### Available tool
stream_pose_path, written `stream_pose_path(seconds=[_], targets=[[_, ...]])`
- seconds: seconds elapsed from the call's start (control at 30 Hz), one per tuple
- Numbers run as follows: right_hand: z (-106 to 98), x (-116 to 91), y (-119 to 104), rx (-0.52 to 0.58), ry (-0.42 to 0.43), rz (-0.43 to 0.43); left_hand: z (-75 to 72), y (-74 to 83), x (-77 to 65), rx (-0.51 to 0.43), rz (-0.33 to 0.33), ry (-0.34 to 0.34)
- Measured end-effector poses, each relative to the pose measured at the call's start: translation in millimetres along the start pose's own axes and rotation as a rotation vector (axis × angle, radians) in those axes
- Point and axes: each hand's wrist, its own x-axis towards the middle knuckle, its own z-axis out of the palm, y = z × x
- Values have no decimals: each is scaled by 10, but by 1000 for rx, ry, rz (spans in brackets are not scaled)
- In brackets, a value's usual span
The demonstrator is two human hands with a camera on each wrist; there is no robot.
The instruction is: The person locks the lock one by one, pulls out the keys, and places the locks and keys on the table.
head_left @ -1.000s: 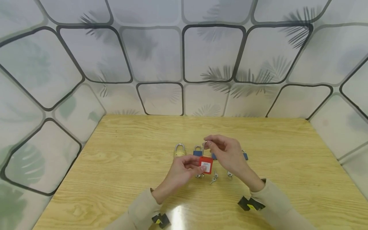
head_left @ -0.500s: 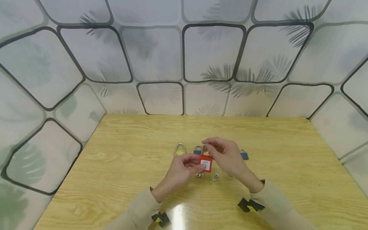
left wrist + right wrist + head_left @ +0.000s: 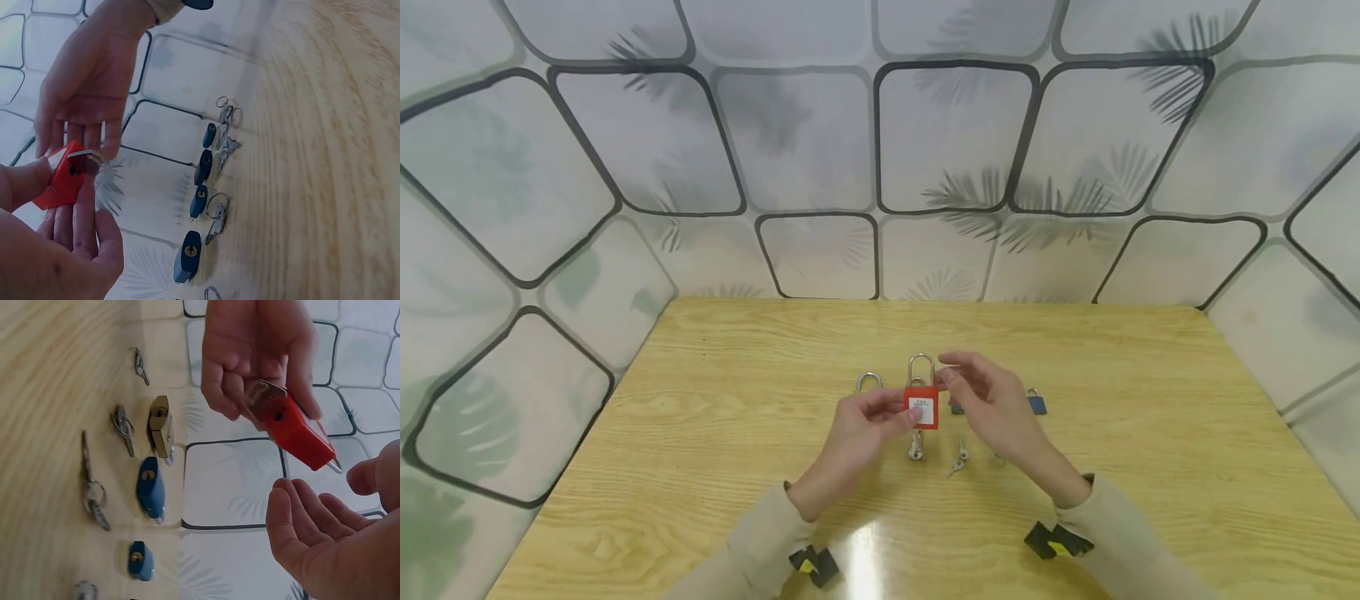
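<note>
A red padlock (image 3: 921,408) with a white label and a tall silver shackle (image 3: 921,367) is held upright in my left hand (image 3: 857,429), thumb on the label and fingers behind. From its keyhole end juts a flat silver piece (image 3: 265,397), like a key. My right hand (image 3: 996,408) is beside the shackle with fingers loosely bent; a gap separates it from the red padlock in the right wrist view. Behind both hands, blue padlocks (image 3: 189,256) stand in a row with a brass padlock (image 3: 160,428), partly hidden in the head view.
Small keys on rings (image 3: 960,457) lie on the wooden table (image 3: 700,400) in front of the padlock row. Another blue padlock (image 3: 1037,405) is just right of my right hand. A patterned curtain (image 3: 955,142) encloses the table's back and sides.
My left hand has carried the red padlock left and slightly up. My right fingers, at the shackle before, are now off it. The right hand has barely shifted.
</note>
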Motion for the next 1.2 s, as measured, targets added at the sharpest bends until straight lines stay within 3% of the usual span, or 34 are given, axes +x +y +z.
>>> stream_pose_path(seconds=[0.13, 0.27, 0.43, 0.63, 1.0, 1.2], targets=[[24, -49, 92, 72, -30, 50, -36, 42, 25, -49, -11, 82], [108, -120, 165, 183, -92, 165, -76, 65, 47, -109, -38, 133], [248, -180, 163, 310, -155, 291, -105, 76, 55, -153, -59, 128], [358, -193, 148, 442, -157, 346, -100, 70, 64, -141, -63, 124], [435, -156, 144, 441, -51, 443, -107, 64, 68, -163, -67, 122], [457, -152, 119, 400, -35, 431, -99, 44, 78, -176, -58, 127]])
